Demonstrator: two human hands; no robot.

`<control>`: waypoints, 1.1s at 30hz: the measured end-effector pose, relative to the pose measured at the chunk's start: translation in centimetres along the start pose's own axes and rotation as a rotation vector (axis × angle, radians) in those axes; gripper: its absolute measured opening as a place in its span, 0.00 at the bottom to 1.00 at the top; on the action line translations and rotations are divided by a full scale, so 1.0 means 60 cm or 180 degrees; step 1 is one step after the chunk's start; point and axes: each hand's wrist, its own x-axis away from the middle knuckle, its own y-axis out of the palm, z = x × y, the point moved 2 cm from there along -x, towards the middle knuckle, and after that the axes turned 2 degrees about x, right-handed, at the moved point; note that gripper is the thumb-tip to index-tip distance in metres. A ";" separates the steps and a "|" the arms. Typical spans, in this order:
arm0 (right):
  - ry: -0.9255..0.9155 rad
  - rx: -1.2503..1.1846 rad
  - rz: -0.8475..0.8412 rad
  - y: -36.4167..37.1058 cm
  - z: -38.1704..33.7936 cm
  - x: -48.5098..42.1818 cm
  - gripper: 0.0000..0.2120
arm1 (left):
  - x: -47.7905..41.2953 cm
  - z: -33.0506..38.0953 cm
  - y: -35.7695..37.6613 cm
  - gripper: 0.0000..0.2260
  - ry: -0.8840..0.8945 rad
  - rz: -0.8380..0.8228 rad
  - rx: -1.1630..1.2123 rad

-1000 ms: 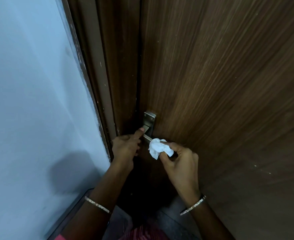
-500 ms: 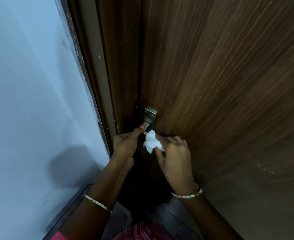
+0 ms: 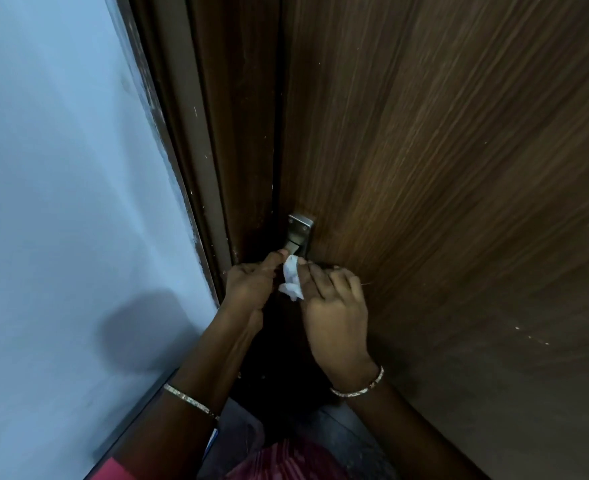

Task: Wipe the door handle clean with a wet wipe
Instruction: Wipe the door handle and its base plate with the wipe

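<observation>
A silver metal door handle [image 3: 299,233] with a square plate sits at the left edge of the dark wooden door [image 3: 442,185]. Its lever runs down under my hands and is mostly hidden. My left hand [image 3: 251,284] is closed around the lever's lower part, thumb pointing up along it. My right hand [image 3: 334,306] pinches a crumpled white wet wipe [image 3: 291,278] and presses it against the lever just below the plate. The wipe hangs between both hands.
A brown door frame [image 3: 199,150] stands left of the door, then a pale blue-white wall [image 3: 61,202]. Grey floor [image 3: 324,431] shows at the bottom between my forearms. Both wrists carry thin bangles.
My right hand has moved left and up, bringing the wipe from beside the lever onto it. The left hand keeps its hold on the handle.
</observation>
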 end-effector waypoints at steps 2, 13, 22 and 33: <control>-0.0092 -0.0053 0.0300 0.005 0.025 0.028 0.19 | 0.000 0.001 0.000 0.13 -0.0025 0.0010 -0.0018; 0.3583 -0.5635 -0.0203 0.014 0.050 0.068 0.13 | 0.009 0.006 0.002 0.12 -0.0030 -0.0128 0.0043; 0.4629 -0.7031 -0.1208 0.004 0.053 0.018 0.17 | 0.006 0.004 -0.003 0.12 -0.0012 -0.0125 0.0053; 0.5258 -0.8008 -0.0640 0.091 0.028 0.064 0.16 | -0.004 0.000 -0.004 0.12 -0.0012 -0.0198 0.0027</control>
